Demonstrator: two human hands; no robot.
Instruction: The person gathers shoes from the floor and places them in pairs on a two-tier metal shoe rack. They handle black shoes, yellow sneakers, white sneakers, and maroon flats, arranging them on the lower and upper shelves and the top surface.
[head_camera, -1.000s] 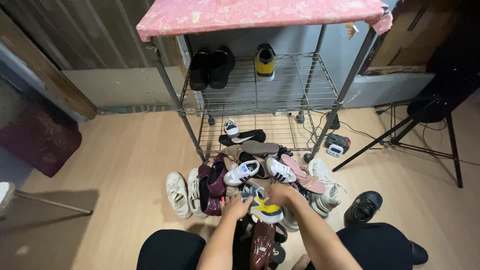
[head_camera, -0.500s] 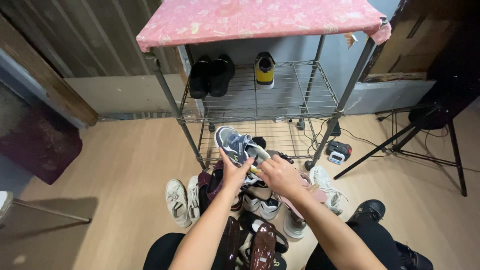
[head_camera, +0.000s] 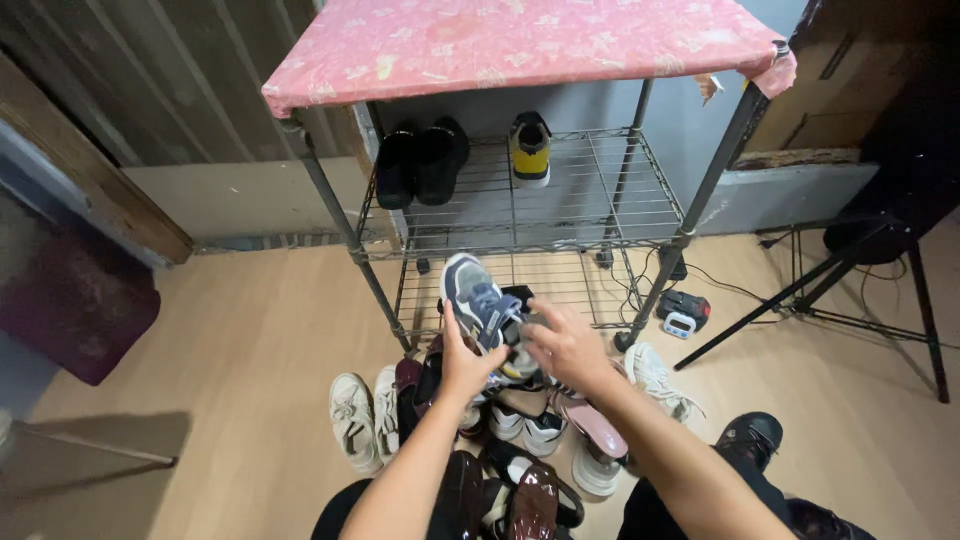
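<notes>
I see my left hand (head_camera: 462, 362) and my right hand (head_camera: 568, 345) raised together at the centre of the frame, both closed on one grey and blue sneaker (head_camera: 478, 305). The left grip wraps the near side of the shoe from below, thumb up along its edge; the right grip pinches the heel end with curled fingers. The sneaker is held in the air, toe pointing toward the upper left, in front of the lower tier of the wire rack (head_camera: 600, 200). On the rack's middle shelf, in the upper centre, stands a pair of black shoes (head_camera: 420, 160), and just to their right a yellow and black sneaker (head_camera: 530, 148). A pink patterned cloth (head_camera: 520, 45) covers the rack's top. Below my hands, at the lower centre, a pile of shoes (head_camera: 520, 440) lies on the wooden floor (head_camera: 250, 350), with a white pair (head_camera: 365, 418) at its left edge. A black tripod (head_camera: 850, 290) stands at the right.
</notes>
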